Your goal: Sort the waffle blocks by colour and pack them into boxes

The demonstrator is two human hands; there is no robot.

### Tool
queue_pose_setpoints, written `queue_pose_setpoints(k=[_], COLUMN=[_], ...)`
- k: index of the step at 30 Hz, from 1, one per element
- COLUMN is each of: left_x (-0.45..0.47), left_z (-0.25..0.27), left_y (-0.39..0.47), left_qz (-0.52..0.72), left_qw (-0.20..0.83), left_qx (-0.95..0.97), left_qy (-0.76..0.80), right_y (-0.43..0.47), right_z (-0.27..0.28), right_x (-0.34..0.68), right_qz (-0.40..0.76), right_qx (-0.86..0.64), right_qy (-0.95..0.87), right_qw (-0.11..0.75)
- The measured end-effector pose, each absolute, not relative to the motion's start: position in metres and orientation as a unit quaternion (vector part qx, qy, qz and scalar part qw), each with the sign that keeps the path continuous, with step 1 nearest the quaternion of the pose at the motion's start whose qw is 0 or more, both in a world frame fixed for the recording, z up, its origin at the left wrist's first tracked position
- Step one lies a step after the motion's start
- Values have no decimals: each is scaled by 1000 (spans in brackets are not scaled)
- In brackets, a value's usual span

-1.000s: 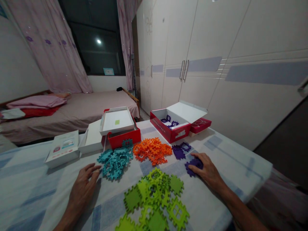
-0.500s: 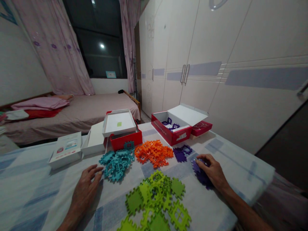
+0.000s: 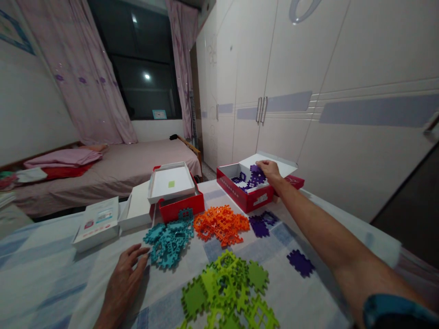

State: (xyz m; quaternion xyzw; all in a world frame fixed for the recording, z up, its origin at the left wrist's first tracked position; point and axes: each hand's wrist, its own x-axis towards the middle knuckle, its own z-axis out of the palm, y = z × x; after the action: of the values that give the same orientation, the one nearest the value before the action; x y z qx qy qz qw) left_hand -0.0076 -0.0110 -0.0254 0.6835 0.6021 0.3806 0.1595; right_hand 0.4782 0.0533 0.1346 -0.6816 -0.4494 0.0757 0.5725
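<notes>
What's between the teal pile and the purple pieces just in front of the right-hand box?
The orange pile of interlocking-style pieces, on the tablecloth; it shows in the head view.

Green pile [image 3: 219,285] cut off at bottom edge, sleeve [image 3: 387,310] at lower right, right hand [image 3: 269,170] covers part of lid [image 3: 285,167], label [image 3: 262,199] print too small to read.

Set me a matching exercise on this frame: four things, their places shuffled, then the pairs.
1. Left hand
2. Right hand
3. Orange pieces
4. Green pieces

A. Pile nearest the camera
B. Between the teal pieces and some purple pieces
C. Left of the teal pieces in the picture
D. At the open red box

Pairs: 1-C; 2-D; 3-B; 4-A
</notes>
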Motion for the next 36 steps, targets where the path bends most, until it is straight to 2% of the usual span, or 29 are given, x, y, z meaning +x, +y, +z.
queue_pose_setpoints(k=[4, 8, 9, 12, 15, 17, 22, 27, 30, 33, 36], left_x=[-7, -7, -7, -8, -10, -12, -12, -7, -5, -5, -5], left_z=[-28, -30, -30, -30, -31, -32, -32, -26, -25, -27, -26], left_y=[-9, -8, -8, -7, -6, -5, -4, -8, -9, -9, -10], left_qz=[392, 390, 387, 378, 368, 364, 372, 373, 372, 380, 382], left_qw=[160, 159, 158, 152, 153, 150, 141, 147, 150, 147, 145], left_qx=[673, 674, 676, 679, 685, 690, 690, 682, 678, 677, 681], left_qy=[607, 607, 607, 610, 609, 608, 605, 612, 616, 612, 608], right_y=[46, -25, -48, -117, -164, -179, -183, -153, -112, -71, -47], right_z=[126, 93, 83, 53, 33, 24, 19, 30, 36, 36, 32], right_x=[480, 491, 495, 506, 509, 506, 495, 497, 502, 505, 508], right_qz=[52, 79, 103, 147, 174, 176, 239, 352, 308, 241, 223], right_qx=[-723, -736, -734, -742, -754, -746, -728, -648, -645, -685, -696], right_qy=[-450, -503, -531, -610, -616, -626, -610, -604, -610, -608, -615], right_qw=[522, 446, 411, 237, 149, 145, 199, 303, 342, 323, 298])
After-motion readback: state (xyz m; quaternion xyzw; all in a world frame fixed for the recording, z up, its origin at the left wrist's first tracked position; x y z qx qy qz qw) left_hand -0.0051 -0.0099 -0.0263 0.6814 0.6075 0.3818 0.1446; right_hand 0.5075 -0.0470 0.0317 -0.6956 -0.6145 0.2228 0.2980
